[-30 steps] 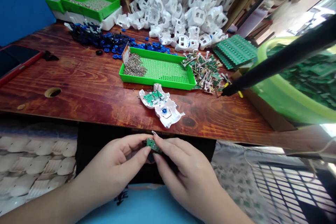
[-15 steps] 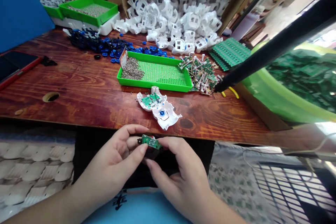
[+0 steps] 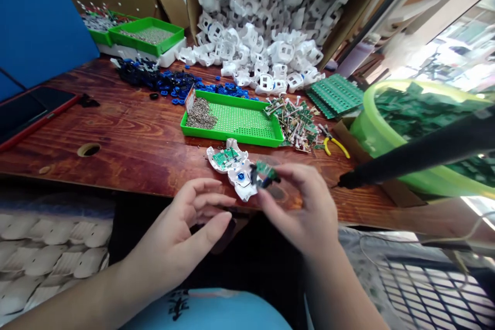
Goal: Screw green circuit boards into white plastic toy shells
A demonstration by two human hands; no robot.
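Observation:
My right hand (image 3: 305, 206) pinches a small green circuit board (image 3: 265, 172) with a dark part on it, just above the wooden table's (image 3: 127, 129) front edge. The board hovers right beside two open white plastic shells (image 3: 234, 165) lying on the table, one with a green board inside, the other with a blue button. My left hand (image 3: 185, 229) hangs below the table edge with fingers loosely spread and nothing in it.
A green perforated tray (image 3: 235, 118) holds a heap of small screws. Behind it lie blue parts (image 3: 170, 82), a heap of white shells (image 3: 263, 46), loose boards (image 3: 296, 121), yellow-handled cutters (image 3: 332, 142). A lime tub (image 3: 371, 134) and a black rod (image 3: 417, 157) stand right; a phone (image 3: 27, 111) lies left.
My right hand has taken the small board from between both hands and lifted it up to the white shells on the table. My left hand let go and opened.

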